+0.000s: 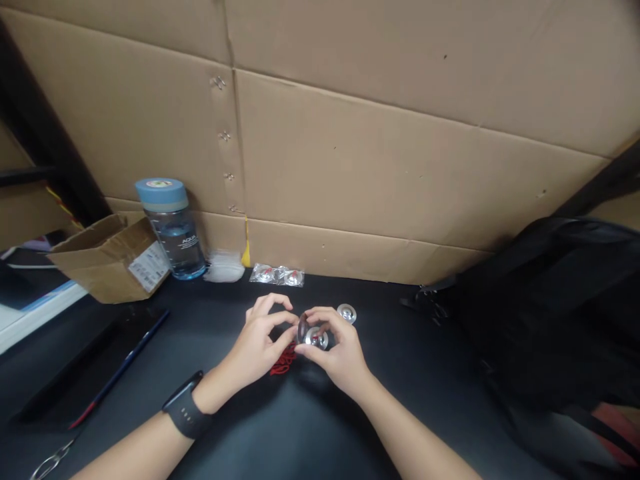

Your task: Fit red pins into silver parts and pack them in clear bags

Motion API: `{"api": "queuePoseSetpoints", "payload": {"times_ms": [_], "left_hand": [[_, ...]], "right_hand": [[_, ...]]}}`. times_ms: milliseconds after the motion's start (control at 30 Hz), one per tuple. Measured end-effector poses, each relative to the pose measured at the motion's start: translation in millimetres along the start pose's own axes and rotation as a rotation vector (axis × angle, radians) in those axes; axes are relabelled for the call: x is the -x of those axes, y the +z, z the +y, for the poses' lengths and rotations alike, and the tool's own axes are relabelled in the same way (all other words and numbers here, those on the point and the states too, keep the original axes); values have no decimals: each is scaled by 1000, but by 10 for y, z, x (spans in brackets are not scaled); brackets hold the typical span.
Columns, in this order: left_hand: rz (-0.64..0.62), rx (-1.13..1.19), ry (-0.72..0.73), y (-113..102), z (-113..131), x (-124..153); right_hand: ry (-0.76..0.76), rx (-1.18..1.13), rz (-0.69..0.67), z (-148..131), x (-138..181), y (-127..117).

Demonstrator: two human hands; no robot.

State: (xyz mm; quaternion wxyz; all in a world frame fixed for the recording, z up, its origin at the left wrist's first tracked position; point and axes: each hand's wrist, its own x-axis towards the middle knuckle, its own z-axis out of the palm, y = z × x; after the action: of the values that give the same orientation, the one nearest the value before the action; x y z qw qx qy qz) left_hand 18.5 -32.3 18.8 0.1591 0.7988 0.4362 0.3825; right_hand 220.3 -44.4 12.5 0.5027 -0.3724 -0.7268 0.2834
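My right hand (339,343) curls its fingers around a dark, shiny round disc (303,328), held on edge. From the other side, my left hand (265,333) brings thumb and index finger together in a pinch at that disc; what lies between these fingertips is hidden. Within the curve of my right hand shows a silver domed disc (316,339) with red at its centre; whether it is held or rests on the table, I cannot tell. Red cord (283,361) lies bunched below my left fingers. Another silver domed disc (347,313) rests on the table just beyond my right hand.
Clear packets (277,275) with silver discs lie by the cardboard wall (380,167). To their left are a stack of clear plastic (225,265), a blue-lidded bottle (175,230) and an open cardboard box (113,260). A blue pen (120,368) lies left, a black bag (545,320) right.
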Motion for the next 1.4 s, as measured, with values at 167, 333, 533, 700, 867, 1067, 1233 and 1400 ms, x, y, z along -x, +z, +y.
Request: {"api": "queuePoseSetpoints", "payload": {"times_ms": [167,333,533,700,867,1067,1233,1400], "left_hand": [[-43,-7,64,-67,47,-7],[27,-133,127,-90,79,13],[73,-217,217,-92,86,44],[81,-294,282,-125,156,52],[95,-320,285,-135,210,60],[181,-271,219,-168,212,58],[146,-210,190,-175,209,46],[135,-117,74,-203,208,23]], "right_hand": [[10,-32,11,13,3,-28],[66,-42,-19,17,14,-22],[183,-89,-37,59,40,-3],[278,-252,-60,95,45,20],[269,-273,-78,79,42,16],[165,-137,-177,-54,-4,-73],[106,10,-191,-116,-35,-92],[73,128,-193,-83,-31,-98]]}}
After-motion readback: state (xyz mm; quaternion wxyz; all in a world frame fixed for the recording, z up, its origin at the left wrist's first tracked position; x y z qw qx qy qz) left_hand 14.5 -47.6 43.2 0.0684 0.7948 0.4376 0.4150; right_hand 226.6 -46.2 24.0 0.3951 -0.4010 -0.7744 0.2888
